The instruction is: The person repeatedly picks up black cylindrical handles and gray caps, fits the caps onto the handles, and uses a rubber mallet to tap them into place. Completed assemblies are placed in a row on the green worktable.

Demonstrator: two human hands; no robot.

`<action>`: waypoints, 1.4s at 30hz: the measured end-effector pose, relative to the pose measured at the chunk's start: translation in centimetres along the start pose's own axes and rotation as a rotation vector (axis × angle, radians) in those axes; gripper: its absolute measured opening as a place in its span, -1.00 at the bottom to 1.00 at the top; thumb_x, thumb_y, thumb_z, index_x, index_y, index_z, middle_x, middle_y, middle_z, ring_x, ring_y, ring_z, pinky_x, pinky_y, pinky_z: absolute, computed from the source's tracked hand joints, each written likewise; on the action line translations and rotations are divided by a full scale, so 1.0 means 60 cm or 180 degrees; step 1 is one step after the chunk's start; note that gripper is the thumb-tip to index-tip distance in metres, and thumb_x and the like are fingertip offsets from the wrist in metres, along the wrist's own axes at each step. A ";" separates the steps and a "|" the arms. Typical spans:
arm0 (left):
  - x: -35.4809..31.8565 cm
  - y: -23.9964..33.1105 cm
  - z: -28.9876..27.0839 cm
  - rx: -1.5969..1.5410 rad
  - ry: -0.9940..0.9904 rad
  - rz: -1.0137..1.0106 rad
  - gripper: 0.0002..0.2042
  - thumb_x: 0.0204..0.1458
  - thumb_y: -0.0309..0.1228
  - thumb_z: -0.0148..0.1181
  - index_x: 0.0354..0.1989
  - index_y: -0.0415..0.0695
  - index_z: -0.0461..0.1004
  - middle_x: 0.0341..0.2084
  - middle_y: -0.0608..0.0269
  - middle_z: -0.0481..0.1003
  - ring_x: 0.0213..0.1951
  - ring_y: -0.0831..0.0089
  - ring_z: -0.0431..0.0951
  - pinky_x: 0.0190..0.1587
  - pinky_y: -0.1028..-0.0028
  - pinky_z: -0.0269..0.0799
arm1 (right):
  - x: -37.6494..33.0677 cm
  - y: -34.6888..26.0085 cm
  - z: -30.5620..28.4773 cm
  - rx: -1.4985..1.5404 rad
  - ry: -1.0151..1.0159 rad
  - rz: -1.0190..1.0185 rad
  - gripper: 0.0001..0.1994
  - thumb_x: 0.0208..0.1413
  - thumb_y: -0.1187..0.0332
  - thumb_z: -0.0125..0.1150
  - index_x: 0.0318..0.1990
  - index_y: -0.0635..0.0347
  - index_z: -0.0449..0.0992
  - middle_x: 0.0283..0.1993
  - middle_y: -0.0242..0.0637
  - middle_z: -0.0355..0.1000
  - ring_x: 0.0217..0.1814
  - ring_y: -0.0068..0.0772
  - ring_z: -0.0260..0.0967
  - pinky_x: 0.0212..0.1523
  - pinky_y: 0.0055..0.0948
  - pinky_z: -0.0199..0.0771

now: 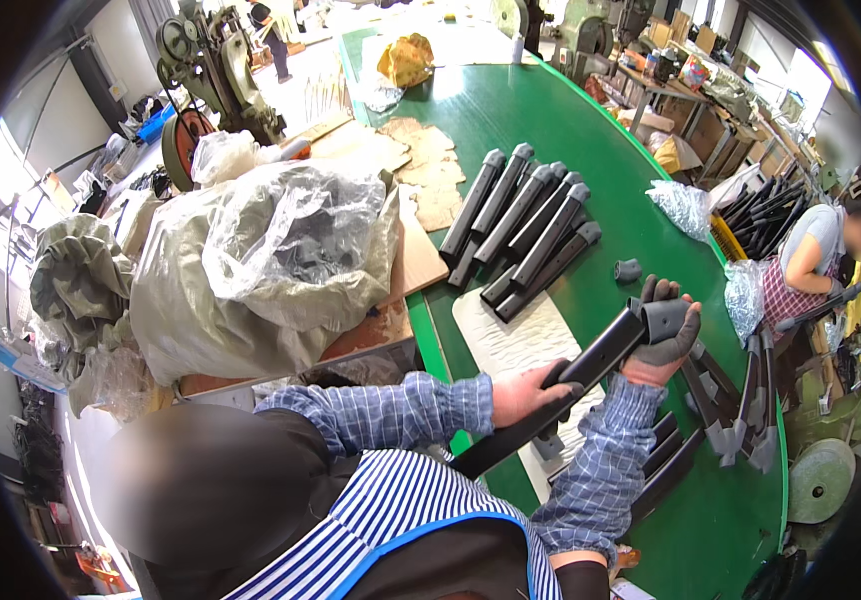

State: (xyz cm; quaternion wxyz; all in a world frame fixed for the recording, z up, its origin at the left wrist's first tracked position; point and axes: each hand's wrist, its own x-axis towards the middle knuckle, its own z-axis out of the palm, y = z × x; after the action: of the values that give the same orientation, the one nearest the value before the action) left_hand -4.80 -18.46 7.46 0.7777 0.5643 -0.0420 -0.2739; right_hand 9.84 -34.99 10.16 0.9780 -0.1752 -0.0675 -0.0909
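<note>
My left hand [536,393], in a glove with bare fingertips or palm partly showing, is closed around a long black tube [601,350] held slantwise over the green table. My right hand [666,335], in a dark glove, wraps a short grey end cap [663,318] at the tube's upper end. Whether the cap is seated on the tube, I cannot tell. Just beyond my right hand a loose grey cap [628,270] lies on the table. Under my arms is a white padded sheet [511,335]. Ahead lies a pile of several black tubes with grey caps [526,215].
The green table [491,100] curves away ahead. A large sack with clear plastic [281,250] bulges at the left. More black tubes [666,460] lie by my right forearm; grey-ended ones [741,420] lean at the table's right edge. A co-worker [811,250] holds a dark tube there.
</note>
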 end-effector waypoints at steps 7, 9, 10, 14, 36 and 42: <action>-0.018 0.001 0.039 0.1271 0.0225 -0.0017 -0.61 0.31 -0.32 0.01 0.23 -0.15 0.12 -0.40 0.17 0.48 -0.46 0.45 0.56 -0.43 0.36 0.59 | -0.044 -0.058 -0.004 -0.1004 -0.0305 0.0791 -0.74 0.17 0.33 0.25 -0.01 0.06 0.42 -0.26 -0.21 0.48 -0.21 -0.22 0.47 0.24 0.06 0.38; -0.018 -0.004 0.046 0.0987 0.0017 -0.0108 -0.60 0.31 -0.35 0.01 0.25 -0.15 0.11 -0.44 0.16 0.46 -0.50 0.41 0.55 -0.47 0.34 0.58 | -0.046 -0.069 -0.006 -0.0588 -0.0265 0.1276 -0.67 0.13 0.33 0.30 0.03 0.06 0.39 -0.32 -0.24 0.45 -0.24 -0.23 0.46 0.17 0.04 0.43; -0.017 -0.006 0.050 0.0915 0.0029 -0.0147 -0.59 0.31 -0.36 0.00 0.26 -0.14 0.10 -0.45 0.15 0.46 -0.50 0.40 0.54 -0.48 0.34 0.58 | -0.048 -0.072 -0.006 -0.0494 -0.0467 0.1455 -0.66 0.12 0.34 0.30 0.03 0.06 0.38 -0.32 -0.24 0.45 -0.26 -0.23 0.45 0.16 0.06 0.44; -0.020 -0.009 0.056 0.0245 0.0026 -0.0039 -0.65 0.31 -0.29 0.04 0.14 -0.20 0.18 -0.50 0.20 0.44 -0.58 0.46 0.49 -0.58 0.41 0.49 | -0.069 -0.073 -0.005 -0.0464 -0.0343 0.1496 -0.65 0.09 0.40 0.30 0.02 0.07 0.36 -0.35 -0.22 0.39 -0.36 -0.23 0.41 0.16 0.10 0.44; 0.177 -0.109 -0.082 -0.0304 0.0754 -0.0998 -0.64 0.28 -0.26 0.08 0.12 -0.16 0.21 -0.49 0.05 0.47 -0.58 0.22 0.54 -0.58 0.22 0.51 | -0.051 0.044 -0.163 -0.2343 0.1174 0.1464 -0.73 0.18 0.23 0.27 -0.17 0.28 0.49 -0.27 -0.22 0.49 -0.17 -0.32 0.48 -0.02 -0.35 0.50; 0.465 -0.121 -0.276 0.3655 0.2021 0.0077 -0.44 0.23 -0.22 0.13 0.31 -0.23 0.16 -0.21 -0.27 0.50 -0.11 -0.11 0.54 -0.02 0.19 0.47 | 0.099 0.020 -0.287 -0.5833 -0.0189 -0.0197 -0.67 0.11 0.52 0.11 0.06 0.14 0.45 0.04 -0.15 0.47 0.13 -0.02 0.36 0.16 -0.16 0.36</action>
State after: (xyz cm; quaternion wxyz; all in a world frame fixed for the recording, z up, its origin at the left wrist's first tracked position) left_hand 22.23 -19.07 -11.82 0.3304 0.9426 0.0437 -0.0193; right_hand 17.57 -40.91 -5.30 0.4516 -0.8827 0.0012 -0.1304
